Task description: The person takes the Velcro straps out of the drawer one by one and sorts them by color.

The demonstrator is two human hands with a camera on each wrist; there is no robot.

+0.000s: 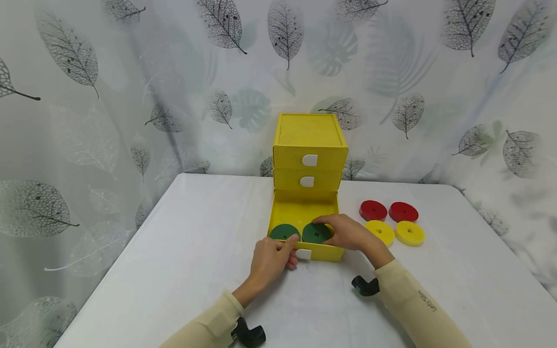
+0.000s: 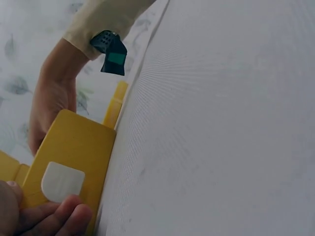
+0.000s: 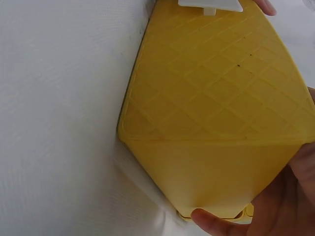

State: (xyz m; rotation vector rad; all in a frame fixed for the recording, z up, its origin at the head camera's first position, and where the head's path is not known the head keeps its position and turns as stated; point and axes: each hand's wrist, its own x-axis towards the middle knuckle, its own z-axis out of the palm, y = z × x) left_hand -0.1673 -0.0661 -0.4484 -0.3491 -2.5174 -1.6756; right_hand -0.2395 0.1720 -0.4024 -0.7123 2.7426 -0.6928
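Observation:
The bottom drawer point(image 1: 324, 252) of a yellow cabinet point(image 1: 310, 130) is pulled out toward me. Two green discs with small center holes lie in its front part: a left disc point(image 1: 283, 231) and a right disc point(image 1: 316, 233). My left hand point(image 1: 270, 259) grips the drawer's front wall, thumb on the top edge, fingers on the outer face beside the white handle point(image 2: 63, 182). My right hand point(image 1: 351, 233) holds the right green disc between thumb and fingers, over the drawer's right side. In the right wrist view the drawer's yellow front point(image 3: 211, 93) hides that disc.
Right of the cabinet, two red discs point(image 1: 373, 210) lie behind two yellow discs point(image 1: 410, 233) on the white table point(image 1: 209, 232). Two closed drawers with white handles point(image 1: 309, 160) sit above the open one. A leaf-patterned curtain point(image 1: 174, 72) hangs behind.

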